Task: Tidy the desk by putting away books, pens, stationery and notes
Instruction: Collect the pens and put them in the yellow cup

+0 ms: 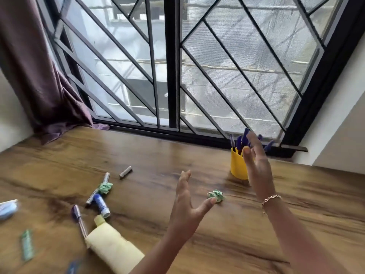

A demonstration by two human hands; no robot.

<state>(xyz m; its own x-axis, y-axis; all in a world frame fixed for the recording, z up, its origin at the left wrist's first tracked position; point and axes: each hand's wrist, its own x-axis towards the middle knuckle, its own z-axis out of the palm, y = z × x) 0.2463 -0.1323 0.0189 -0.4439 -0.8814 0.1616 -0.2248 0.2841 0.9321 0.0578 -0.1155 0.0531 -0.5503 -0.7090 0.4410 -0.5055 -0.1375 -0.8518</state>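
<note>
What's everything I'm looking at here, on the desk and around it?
desk: one, brown wood, under everything
pen cup: one, yellow, far right, by window
pens: several, blue, standing in cup
paper balls: two, green, one mid-desk, other on marker
marker: one, silver, left
glue stick: one, blue-white, beside marker
purple pen: one, left, near tube
tube: one, pale yellow, near left
cylinder: one, grey, small, left of centre
strip: one, green, near left edge
curtain: one, purple, far left
window grille: one, black, behind desk
left hand: open, raised mid-desk
right hand: open, raised before cup, bracelet on wrist
</note>
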